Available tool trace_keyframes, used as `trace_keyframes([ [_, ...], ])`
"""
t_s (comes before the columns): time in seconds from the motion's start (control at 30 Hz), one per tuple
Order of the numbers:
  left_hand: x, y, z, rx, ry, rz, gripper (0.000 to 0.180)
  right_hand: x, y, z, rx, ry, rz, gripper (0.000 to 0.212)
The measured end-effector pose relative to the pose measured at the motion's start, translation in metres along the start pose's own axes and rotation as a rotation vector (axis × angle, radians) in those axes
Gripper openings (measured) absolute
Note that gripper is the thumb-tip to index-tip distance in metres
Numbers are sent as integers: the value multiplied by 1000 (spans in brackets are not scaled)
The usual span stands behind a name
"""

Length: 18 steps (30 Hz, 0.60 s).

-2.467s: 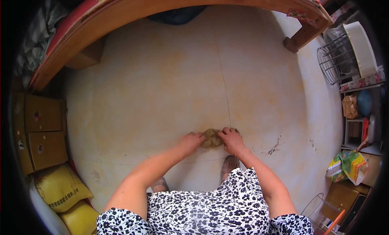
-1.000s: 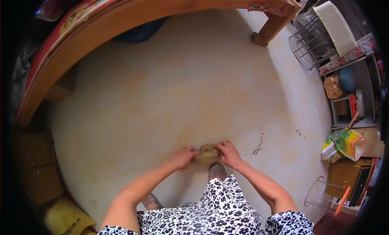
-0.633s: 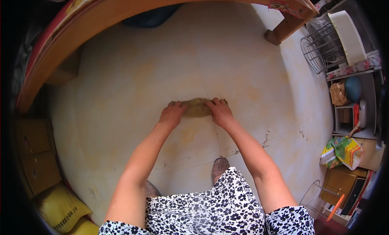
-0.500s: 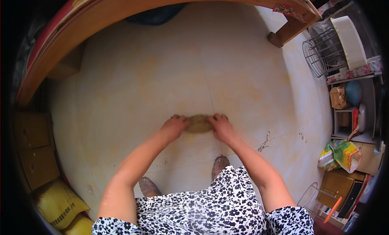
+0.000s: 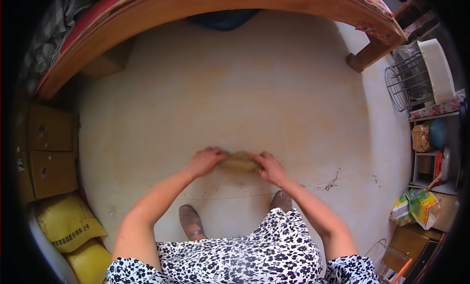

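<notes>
My left hand (image 5: pixel 207 160) and my right hand (image 5: pixel 270 167) stretch out before me over the pale floor. Between them is a brownish-green, cloth-like piece (image 5: pixel 239 162), smeared by motion. Each hand has its fingers closed on one end of it. The piece looks soft and roughly oval; its exact kind does not show. I cannot tell whether it touches the floor. Below it, small dark crumbs (image 5: pixel 243 190) are scattered along a floor seam, and a longer line of debris (image 5: pixel 333 180) lies to the right of my right wrist.
A wooden bed frame (image 5: pixel 230 1) spans the far side, with a dark blue thing (image 5: pixel 223 20) beneath it. Brown drawers (image 5: pixel 53 172) and yellow sacks (image 5: pixel 71 223) stand at left. On the right are a wire rack (image 5: pixel 402 85), shelves and a colourful plastic bag (image 5: pixel 415 208).
The whole view has shifted, with the surroundings now further right. My left foot shows more fully. Both hands still grip the piece, which looks flatter and more blurred.
</notes>
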<state>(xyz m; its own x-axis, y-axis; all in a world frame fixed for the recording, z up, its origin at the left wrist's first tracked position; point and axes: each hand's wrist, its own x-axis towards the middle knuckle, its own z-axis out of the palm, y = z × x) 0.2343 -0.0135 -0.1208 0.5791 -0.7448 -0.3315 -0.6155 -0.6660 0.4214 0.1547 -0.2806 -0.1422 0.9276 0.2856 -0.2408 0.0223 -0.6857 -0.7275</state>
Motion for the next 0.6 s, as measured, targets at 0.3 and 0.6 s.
trace_keyframes([
  [0.3,28,-33,-9,-25,170,-230,49,89,-27,4,-373,35,34,51],
  [0.6,-51,-18,31,-4,48,-82,40,18,-50,53,-326,-96,-118,44],
])
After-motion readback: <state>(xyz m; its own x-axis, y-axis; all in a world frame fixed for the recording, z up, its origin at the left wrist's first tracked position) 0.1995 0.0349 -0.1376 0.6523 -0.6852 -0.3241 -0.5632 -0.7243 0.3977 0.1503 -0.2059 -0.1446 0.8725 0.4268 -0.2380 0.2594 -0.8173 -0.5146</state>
